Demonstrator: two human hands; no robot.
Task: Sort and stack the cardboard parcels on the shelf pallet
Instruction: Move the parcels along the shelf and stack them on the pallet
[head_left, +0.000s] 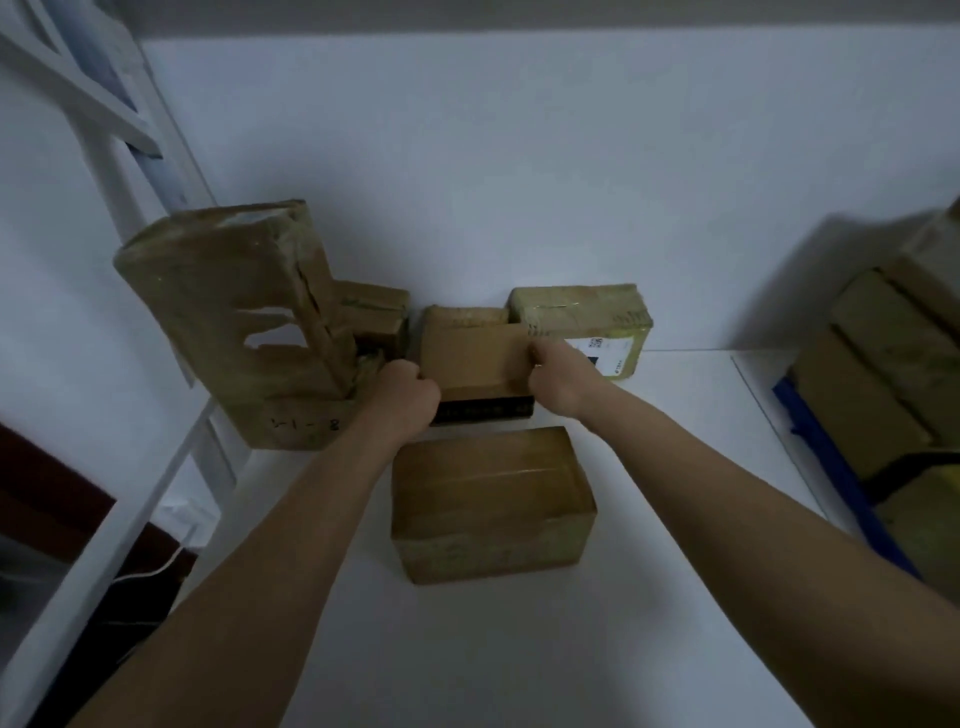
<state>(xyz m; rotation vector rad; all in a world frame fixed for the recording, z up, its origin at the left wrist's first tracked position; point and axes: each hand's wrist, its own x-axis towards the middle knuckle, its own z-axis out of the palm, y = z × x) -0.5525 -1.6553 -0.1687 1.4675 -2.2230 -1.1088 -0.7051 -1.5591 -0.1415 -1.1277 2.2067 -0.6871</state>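
While both hands gripped it, the small cardboard parcel (470, 353) sat near the back of the white shelf (519, 649), close to the wall (519, 182). The left hand (402, 397) was curled round its left edge and the right hand (556, 382) pinched its right edge near the upper corner. Under that parcel lay a dark, flat box (485, 408), its front strip showing between the two wrists. Whether the small parcel rested fully on it or was raised slightly could not be told.

Just in front, nearer the person, stood a larger taped cardboard box (491, 501), apart from both hands. Behind and to the right, against the wall, sat a parcel with yellow tape and a white label (587, 325), partly hidden by the right hand. To the left stood a tall, torn carton (234, 322), leaning, with handwritten marks low on its front, and a smaller brown box (371, 314) was tucked between it and the wall.

At the far right, a stack of brown cartons (883, 364) rose beside a blue edge (831, 467). White shelf uprights (119, 171) framed the left side.
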